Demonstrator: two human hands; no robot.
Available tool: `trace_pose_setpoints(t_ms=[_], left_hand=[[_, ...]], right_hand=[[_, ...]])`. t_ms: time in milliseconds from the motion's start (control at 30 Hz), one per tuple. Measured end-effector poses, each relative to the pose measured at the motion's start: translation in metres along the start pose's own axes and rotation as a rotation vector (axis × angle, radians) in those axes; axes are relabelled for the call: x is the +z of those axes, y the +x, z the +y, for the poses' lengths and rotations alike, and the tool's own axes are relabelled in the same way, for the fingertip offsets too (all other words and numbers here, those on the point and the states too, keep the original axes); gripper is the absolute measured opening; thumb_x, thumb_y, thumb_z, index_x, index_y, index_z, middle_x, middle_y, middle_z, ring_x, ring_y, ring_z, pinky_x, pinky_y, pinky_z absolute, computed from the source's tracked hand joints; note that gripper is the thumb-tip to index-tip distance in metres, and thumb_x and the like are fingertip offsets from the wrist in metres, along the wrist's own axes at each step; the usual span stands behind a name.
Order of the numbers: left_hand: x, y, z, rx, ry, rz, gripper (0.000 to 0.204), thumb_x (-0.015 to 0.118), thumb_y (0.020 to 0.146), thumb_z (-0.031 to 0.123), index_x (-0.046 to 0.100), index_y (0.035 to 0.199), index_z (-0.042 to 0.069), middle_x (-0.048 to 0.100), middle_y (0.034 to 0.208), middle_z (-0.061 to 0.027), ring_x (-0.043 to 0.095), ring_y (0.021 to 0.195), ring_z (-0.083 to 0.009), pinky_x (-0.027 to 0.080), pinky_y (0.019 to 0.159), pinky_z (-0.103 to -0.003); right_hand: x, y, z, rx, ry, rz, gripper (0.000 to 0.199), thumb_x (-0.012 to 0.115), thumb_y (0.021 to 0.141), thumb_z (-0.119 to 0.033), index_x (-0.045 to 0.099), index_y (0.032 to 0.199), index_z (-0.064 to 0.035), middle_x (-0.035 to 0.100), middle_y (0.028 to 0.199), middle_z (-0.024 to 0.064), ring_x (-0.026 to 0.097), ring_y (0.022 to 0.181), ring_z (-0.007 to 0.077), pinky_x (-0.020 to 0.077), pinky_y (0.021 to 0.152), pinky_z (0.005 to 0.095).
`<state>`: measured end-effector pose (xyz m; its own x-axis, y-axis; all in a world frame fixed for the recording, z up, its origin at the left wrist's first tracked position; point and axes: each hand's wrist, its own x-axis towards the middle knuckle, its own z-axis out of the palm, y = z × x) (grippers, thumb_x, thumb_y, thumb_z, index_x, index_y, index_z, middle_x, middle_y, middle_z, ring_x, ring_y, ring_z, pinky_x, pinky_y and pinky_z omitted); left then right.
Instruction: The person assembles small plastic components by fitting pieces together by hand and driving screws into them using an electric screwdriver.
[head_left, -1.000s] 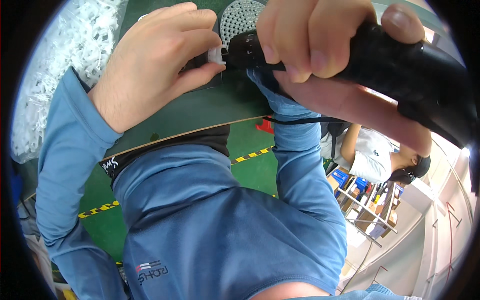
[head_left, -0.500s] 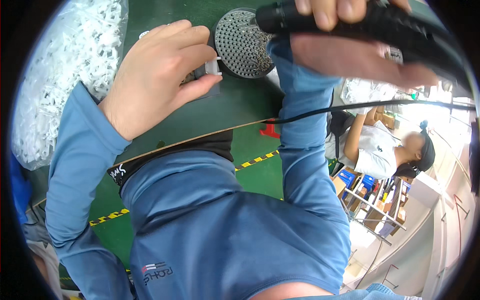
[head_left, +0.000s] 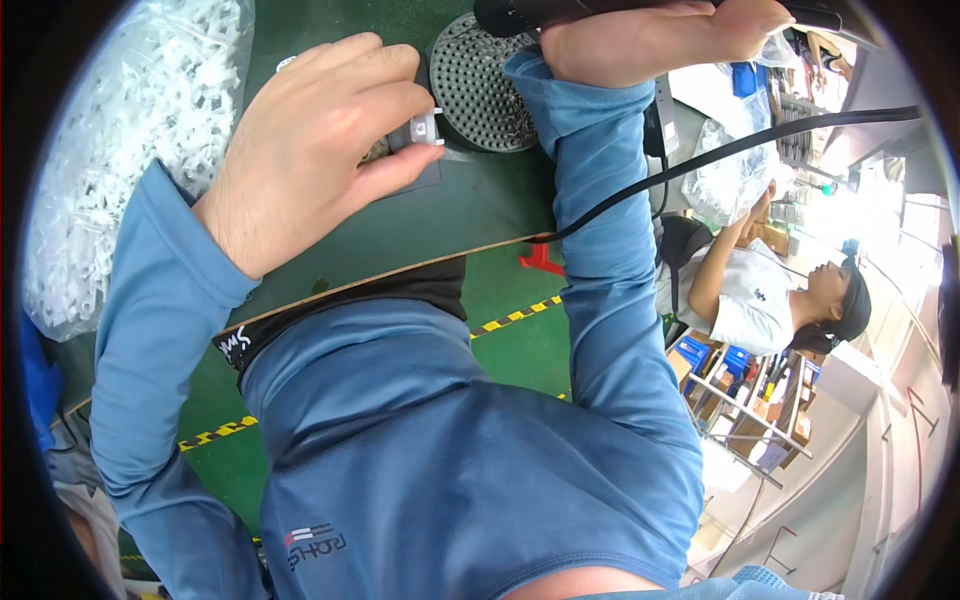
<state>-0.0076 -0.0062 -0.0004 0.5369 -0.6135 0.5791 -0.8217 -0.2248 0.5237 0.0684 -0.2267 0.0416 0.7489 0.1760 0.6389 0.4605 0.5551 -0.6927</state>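
Note:
My left hand [head_left: 325,150] is closed at the table's far side, pinching a small white plastic part [head_left: 427,128] between thumb and index finger. A greyish block sits under the fingers, mostly hidden by them. To the right of this hand stands a round black dish [head_left: 470,85] full of holes, with small screws along its right side. My right hand [head_left: 650,45] is at the top edge, wrapped round a black corded electric screwdriver [head_left: 520,14]. Its tip and part of the hand lie outside the picture.
A clear bag of white plastic parts [head_left: 130,150] lies on the left of the green table [head_left: 480,200]. A black cable [head_left: 740,150] crosses my right forearm. At right, another person [head_left: 755,290] handles a clear bag near a shelf cart [head_left: 750,400].
My right hand and the screwdriver have swung up and left, partly out of the picture. The cable has risen with them. My left hand stays almost still on the white part.

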Motion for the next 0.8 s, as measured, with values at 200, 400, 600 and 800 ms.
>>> trace_pose_setpoints(t_ms=[200, 400, 600, 800], left_hand=[[-0.001, -0.004, 0.000, -0.008, 0.008, 0.001, 0.030, 0.082, 0.074, 0.011, 0.067, 0.097, 0.000, 0.058, 0.094, -0.0112, 0.055, 0.084, -0.0316, 0.047, 0.075, -0.041], [-0.001, -0.004, 0.000, 0.003, 0.001, 0.008, 0.030, 0.082, 0.074, 0.011, 0.067, 0.097, 0.000, 0.058, 0.094, -0.0113, 0.055, 0.084, -0.0317, 0.047, 0.075, -0.041], [-0.004, -0.007, 0.001, -0.005, -0.008, 0.024, 0.030, 0.082, 0.073, 0.011, 0.067, 0.097, 0.000, 0.055, 0.093, -0.0111, 0.054, 0.083, -0.0318, 0.046, 0.075, -0.041], [-0.007, -0.006, 0.003, -0.023, -0.035, 0.015, 0.028, 0.080, 0.074, 0.010, 0.063, 0.093, 0.001, 0.052, 0.091, -0.0102, 0.052, 0.084, -0.0312, 0.045, 0.075, -0.041]], right_hand=[[0.012, -0.004, 0.003, -0.001, 0.020, 0.007, 0.087, 0.039, 0.092, -0.085, 0.057, 0.122, -0.0055, 0.057, 0.073, 0.0111, 0.051, 0.053, 0.0195, 0.0451, 0.055, 0.0339], [0.033, 0.001, -0.016, 0.043, -0.055, 0.166, 0.087, 0.037, 0.092, -0.085, 0.058, 0.123, -0.0064, 0.057, 0.072, 0.0098, 0.052, 0.053, 0.0190, 0.0455, 0.053, 0.0336], [0.067, 0.012, -0.068, -0.038, -0.129, -0.190, 0.079, 0.040, 0.100, -0.072, 0.053, 0.141, -0.0048, 0.059, 0.087, 0.0051, 0.058, 0.064, 0.0162, 0.0485, 0.058, 0.0332], [0.038, 0.014, -0.029, -0.011, 0.384, -0.731, 0.075, 0.051, 0.100, -0.066, 0.041, 0.150, -0.0111, 0.060, 0.092, 0.0078, 0.061, 0.070, 0.0224, 0.0509, 0.065, 0.0387]])
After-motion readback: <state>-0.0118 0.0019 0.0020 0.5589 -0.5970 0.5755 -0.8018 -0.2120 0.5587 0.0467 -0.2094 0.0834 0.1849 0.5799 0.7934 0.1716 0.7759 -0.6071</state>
